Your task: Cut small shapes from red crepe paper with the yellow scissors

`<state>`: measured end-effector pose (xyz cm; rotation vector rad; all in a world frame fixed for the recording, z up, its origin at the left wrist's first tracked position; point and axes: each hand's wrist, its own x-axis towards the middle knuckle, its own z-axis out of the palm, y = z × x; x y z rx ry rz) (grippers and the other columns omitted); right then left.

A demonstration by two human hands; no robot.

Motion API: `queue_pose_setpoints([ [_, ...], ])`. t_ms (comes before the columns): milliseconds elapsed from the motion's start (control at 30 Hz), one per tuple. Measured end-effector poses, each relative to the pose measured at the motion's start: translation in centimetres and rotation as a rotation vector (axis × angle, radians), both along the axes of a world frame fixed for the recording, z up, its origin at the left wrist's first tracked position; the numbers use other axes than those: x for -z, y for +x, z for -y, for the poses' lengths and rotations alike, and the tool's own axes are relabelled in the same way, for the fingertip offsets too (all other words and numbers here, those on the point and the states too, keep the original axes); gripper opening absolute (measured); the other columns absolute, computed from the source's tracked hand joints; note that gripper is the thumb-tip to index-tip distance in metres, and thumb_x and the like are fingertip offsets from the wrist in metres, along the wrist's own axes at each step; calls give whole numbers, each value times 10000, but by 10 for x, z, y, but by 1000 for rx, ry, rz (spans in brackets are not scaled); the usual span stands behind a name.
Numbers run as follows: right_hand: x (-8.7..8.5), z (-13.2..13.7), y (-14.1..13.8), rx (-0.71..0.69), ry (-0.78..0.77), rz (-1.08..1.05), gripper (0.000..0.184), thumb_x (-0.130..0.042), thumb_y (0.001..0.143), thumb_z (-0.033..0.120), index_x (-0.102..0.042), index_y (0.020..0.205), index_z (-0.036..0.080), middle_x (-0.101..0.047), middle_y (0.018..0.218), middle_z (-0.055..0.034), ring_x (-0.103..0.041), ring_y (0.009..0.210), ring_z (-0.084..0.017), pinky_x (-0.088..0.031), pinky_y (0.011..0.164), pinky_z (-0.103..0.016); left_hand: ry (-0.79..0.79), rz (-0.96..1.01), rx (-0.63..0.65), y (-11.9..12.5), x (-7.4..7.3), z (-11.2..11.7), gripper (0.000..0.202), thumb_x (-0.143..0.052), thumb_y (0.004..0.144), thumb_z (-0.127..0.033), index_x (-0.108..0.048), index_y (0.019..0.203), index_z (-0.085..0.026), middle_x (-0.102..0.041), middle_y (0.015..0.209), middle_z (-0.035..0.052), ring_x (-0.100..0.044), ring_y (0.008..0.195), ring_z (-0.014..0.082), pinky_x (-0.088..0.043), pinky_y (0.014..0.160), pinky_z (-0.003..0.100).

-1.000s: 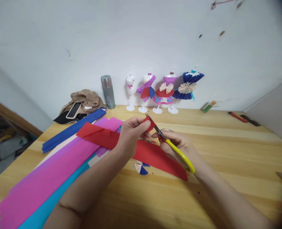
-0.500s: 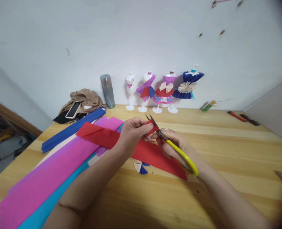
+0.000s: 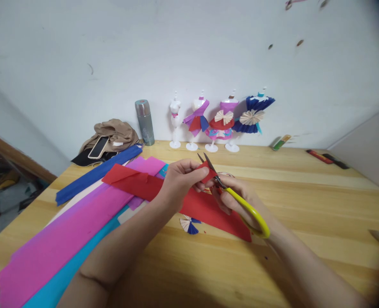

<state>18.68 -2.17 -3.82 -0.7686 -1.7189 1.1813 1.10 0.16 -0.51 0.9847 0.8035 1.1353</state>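
My left hand (image 3: 180, 183) pinches a small red paper piece (image 3: 208, 173) above the wooden table (image 3: 305, 201). My right hand (image 3: 241, 197) grips yellow-handled scissors (image 3: 237, 200), whose blades stand apart around the red piece. Under both hands lies a long red crepe paper sheet (image 3: 205, 209). A small folded white-and-blue paper fan (image 3: 188, 224) rests on the table just in front of it.
Pink (image 3: 67, 239), teal (image 3: 64, 278) and blue (image 3: 93, 177) crepe sheets lie at left. Several dressed mannequin figures (image 3: 221, 122) and a grey flask (image 3: 144, 122) stand by the wall. A phone on a beige bag (image 3: 112, 137) sits back left; markers (image 3: 326, 158) lie back right.
The scissor blades have opened and slid further onto the red piece. My right hand dropped slightly toward me, and my left hand's pinch shifted a little to the right.
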Motion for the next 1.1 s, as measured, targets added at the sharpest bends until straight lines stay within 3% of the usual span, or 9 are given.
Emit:
queue_pose_setpoints([
  [233,1,5,-5,80,-83,-55,432,-651,866,628,-711,1004,223,-529,735,20,-358,467,-87,-293,447,-270,6,24,6,2,1,3,319,-856,595,-362,-640,639,-132,-653,515,17,-535,435,74,-401,467,200],
  [1100,-3,7,-10,87,-117,-73,459,-641,853,653,-660,927,201,-604,832,-21,-372,447,-76,-248,416,-277,-2,37,-15,4,0,6,329,-863,585,-372,-655,657,-128,-673,533,37,-539,438,80,-414,472,199],
])
